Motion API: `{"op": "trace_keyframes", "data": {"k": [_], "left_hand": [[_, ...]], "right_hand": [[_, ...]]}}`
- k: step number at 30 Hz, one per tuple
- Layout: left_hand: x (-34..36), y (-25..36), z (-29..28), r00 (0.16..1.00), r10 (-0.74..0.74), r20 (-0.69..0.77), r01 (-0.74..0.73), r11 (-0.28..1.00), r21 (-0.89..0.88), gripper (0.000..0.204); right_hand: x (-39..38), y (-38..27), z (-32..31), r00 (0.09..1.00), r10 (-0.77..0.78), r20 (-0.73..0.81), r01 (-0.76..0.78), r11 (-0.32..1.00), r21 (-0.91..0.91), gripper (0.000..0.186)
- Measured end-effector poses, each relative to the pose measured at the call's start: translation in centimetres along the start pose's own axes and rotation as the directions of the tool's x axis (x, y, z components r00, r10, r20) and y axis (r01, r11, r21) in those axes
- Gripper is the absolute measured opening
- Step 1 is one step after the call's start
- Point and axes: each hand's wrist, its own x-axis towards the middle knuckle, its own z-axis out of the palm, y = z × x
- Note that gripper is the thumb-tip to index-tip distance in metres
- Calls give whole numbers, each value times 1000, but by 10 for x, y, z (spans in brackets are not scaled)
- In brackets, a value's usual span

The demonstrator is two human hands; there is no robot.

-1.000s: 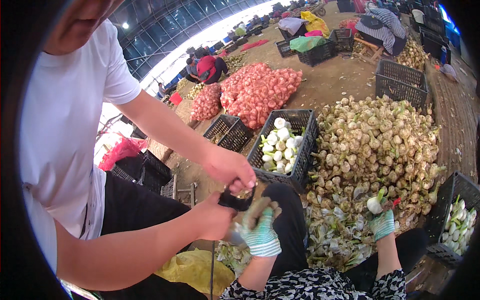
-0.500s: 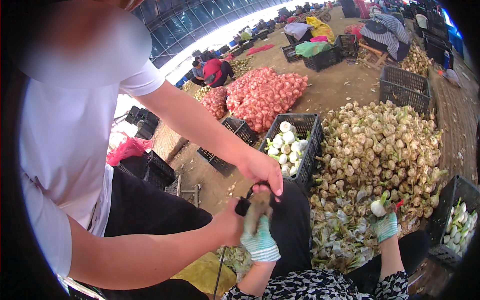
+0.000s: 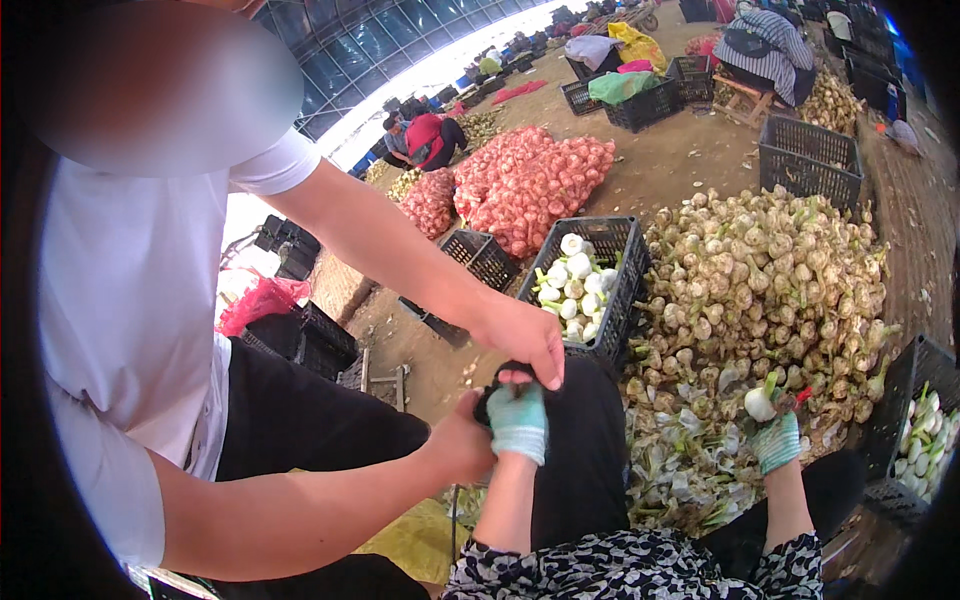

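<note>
My left hand (image 3: pixel 518 422), in a green-and-white knit glove, is raised over my dark-trousered knee. It meets a black strap-like item (image 3: pixel 488 400) between the two bare hands of a person in a white shirt; my fingers there are mostly hidden. One of that person's hands (image 3: pixel 528 342) comes from above, the other (image 3: pixel 462 440) from the left. My right hand (image 3: pixel 775 442), gloved alike, is closed around a white garlic bulb (image 3: pixel 760 402) with a green stem. A small red-ended item (image 3: pixel 803 396) sticks out beside it, its kind unclear.
A large heap of unpeeled garlic (image 3: pixel 765 270) lies ahead right, with loose skins (image 3: pixel 690 460) nearer me. Black crates of cleaned white garlic stand ahead (image 3: pixel 640 262) and at far right (image 3: pixel 890 420). Red net sacks of garlic (image 3: pixel 535 185) sit farther back. A yellow sack (image 3: pixel 410 545) lies below.
My left hand has moved up and forward against the black item, and its blur has lessened. My right hand, with the garlic bulb, has barely shifted.
</note>
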Motion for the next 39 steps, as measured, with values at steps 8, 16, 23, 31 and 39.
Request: {"op": "trace_keyframes", "data": {"k": [8,16,23,31,39], "left_hand": [[42,8,16,890,228,394,-449,297,843,20],[65,7,71,487,599,636,-664,-220,715,34],[72,-3,102,200,489,849,-666,-568,484,40],[66,8,141,262,546,796,-829,-294,475,43],[113,-23,200,863,-233,448,365,902,-232,28]], "right_hand": [[1,1,3,999,22,23,-22,1000,17,33],[5,-1,-3,999,11,50,-13,1000,26,34],[11,-1,-11,999,-34,15,34,999,35,39],[14,1,-11,998,46,-43,-38,983,180,42],[25,-1,-13,1000,1,-9,0,989,150,38]]}}
